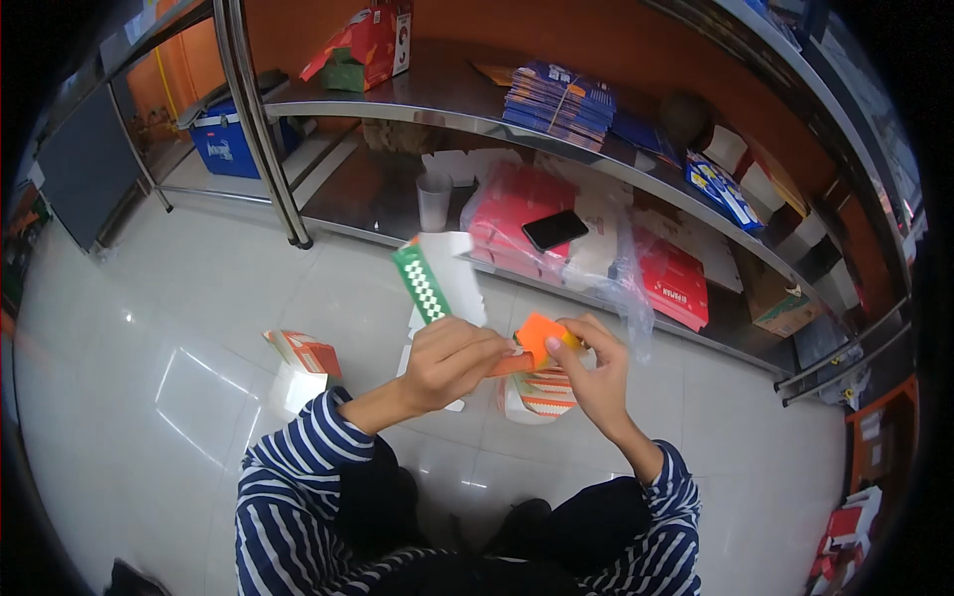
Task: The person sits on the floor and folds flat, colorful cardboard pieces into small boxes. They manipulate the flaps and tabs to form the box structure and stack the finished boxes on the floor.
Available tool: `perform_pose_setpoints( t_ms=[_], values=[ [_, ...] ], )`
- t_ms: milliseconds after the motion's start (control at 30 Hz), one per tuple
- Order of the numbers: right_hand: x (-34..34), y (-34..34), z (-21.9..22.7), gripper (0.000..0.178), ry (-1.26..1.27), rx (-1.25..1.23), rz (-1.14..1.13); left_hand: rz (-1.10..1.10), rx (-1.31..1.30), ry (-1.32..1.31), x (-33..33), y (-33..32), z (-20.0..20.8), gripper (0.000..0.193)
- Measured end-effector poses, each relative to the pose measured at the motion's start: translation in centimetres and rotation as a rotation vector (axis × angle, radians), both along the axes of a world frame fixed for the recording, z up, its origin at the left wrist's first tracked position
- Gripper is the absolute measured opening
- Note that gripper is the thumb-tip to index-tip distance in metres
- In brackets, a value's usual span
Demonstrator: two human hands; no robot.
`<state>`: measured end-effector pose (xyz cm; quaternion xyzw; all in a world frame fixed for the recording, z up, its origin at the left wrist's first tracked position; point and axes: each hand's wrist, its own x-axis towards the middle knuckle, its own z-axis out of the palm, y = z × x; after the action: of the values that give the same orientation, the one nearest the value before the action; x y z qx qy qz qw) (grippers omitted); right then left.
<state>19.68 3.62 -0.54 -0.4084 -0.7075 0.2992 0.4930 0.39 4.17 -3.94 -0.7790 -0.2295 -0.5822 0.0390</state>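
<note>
In front of me both hands meet at a small bright orange piece (538, 338) with a yellow edge; its kind I cannot make out. My right hand (599, 372) pinches it between thumb and fingers. My left hand (447, 363) is closed, its fingertips pressed at the piece's left side by an orange strip (513, 366). Beyond the left hand rises a partly unfolded carton (427, 285), green with white diamonds and a white flap; whether that hand grips it is hidden. Below the hands sits a white package with orange patterned bands (547, 395).
An orange-and-white carton (310, 354) stands on the tiled floor (149, 328) at left. Ahead, a metal shelf (437, 119) holds a bundle of blue flat cartons (561, 104) above. Its lower level bears a plastic cup (434, 202), red packs in clear wrap and a phone (555, 230).
</note>
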Motion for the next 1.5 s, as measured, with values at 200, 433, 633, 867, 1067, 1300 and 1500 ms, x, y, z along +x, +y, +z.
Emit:
perform_pose_setpoints(
  t_ms=[200, 433, 633, 867, 1067, 1300, 1500],
  values=[
    [-0.7, -1.3, 1.6, 0.013, -0.322, 0.240, 0.045, 0.000, 0.193, 0.084, -0.4, -0.1, 0.5, 0.023],
    [-0.9, -1.1, 1.3, 0.014, -0.309, 0.174, 0.059, 0.023, 0.230, 0.122, -0.6, -0.2, 0.1, 0.022],
    [-0.9, -1.0, 1.2, 0.014, -0.312, 0.123, 0.079, 0.047, 0.184, 0.099, -0.4, -0.5, -0.2, 0.023],
    [-0.5, -0.7, 0.9, 0.014, -0.315, 0.223, 0.125, 0.053, 0.082, 0.112, -0.1, -0.8, 0.0, 0.020],
    [-0.6, -1.3, 1.6, 0.014, -0.429, 0.397, 0.152, -0.034, -0.165, 0.035, 0.2, -1.1, -0.2, 0.015],
    [1.1, 0.3, 0.9, 0.058, -0.503, 0.511, 0.031, -0.390, -0.881, -0.213, -0.8, -0.1, 0.4, 0.019],
    [3.7, 2.9, -2.8, 0.052, 0.202, -0.230, 0.145, -0.804, -0.977, -0.806, -2.1, 2.7, -3.0, 0.033]
  ],
)
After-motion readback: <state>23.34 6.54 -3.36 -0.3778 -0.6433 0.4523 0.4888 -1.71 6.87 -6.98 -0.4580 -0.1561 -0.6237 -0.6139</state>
